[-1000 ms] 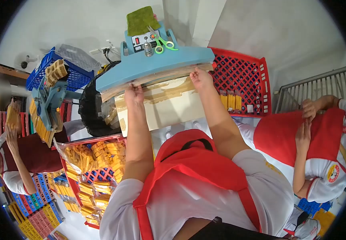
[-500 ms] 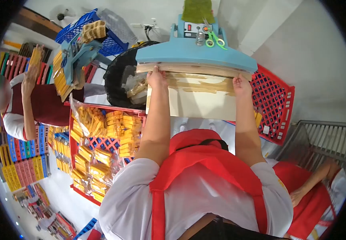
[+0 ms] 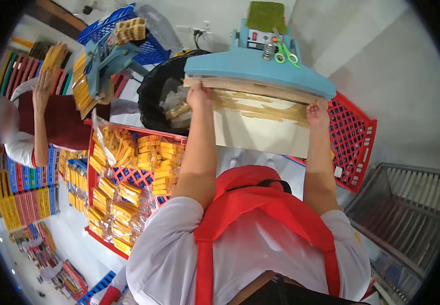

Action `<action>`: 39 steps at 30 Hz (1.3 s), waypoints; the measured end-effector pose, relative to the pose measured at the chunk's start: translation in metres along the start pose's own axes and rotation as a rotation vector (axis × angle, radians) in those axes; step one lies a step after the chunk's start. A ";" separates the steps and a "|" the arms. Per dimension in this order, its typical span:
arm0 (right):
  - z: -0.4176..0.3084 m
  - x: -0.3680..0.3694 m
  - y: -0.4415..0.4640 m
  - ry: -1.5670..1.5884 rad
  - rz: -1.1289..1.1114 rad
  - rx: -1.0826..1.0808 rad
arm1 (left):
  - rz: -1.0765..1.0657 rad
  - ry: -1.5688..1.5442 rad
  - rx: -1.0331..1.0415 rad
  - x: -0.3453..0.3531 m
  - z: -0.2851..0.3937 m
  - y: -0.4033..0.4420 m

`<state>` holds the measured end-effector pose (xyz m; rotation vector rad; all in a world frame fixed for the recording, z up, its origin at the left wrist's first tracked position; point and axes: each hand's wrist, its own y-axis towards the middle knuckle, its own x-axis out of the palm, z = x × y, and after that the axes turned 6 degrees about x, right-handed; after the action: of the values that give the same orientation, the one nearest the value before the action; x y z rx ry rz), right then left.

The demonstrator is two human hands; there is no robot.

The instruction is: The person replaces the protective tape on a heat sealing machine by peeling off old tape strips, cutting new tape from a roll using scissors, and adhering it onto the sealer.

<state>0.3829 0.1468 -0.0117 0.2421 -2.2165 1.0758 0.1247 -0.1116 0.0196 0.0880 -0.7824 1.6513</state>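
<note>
A blue bag sealer stands before me, with a pale brown strip along its front edge. At the left end of that strip, my left hand is closed in a pinch. Near the right end, my right hand pinches in the same way. Whatever thin material lies between the fingers is too small to make out. Below the strip is a cream board with torn brown patches. Green-handled scissors, a small clear bottle and a green cloth rest on the sealer.
Left of me, a red crate holds several clear-bagged yellow packs. A black-lined bin stands behind it. Another red crate is at right, beside a metal rack. A co-worker handles yellow packs at another sealer.
The view has shifted, so the sealer appears farther right. My hands stay pinched at its front edge. The person in red at the lower right has mostly left view.
</note>
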 end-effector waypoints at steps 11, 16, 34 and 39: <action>0.004 0.005 -0.011 0.032 0.115 -0.043 | -0.101 -0.025 -0.082 -0.025 -0.016 0.041; 0.000 0.009 -0.022 0.116 0.161 -0.068 | -0.089 -0.014 -0.094 -0.023 -0.012 0.035; -0.016 -0.006 -0.012 -0.134 0.166 -0.084 | -0.114 0.013 -0.091 -0.026 -0.015 0.038; -0.011 -0.008 -0.017 -0.193 0.169 -0.163 | -0.096 -0.059 -0.096 -0.025 -0.013 0.033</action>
<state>0.4014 0.1431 -0.0010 0.0922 -2.5203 0.9874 0.1067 -0.1268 -0.0168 0.1051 -0.8875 1.5236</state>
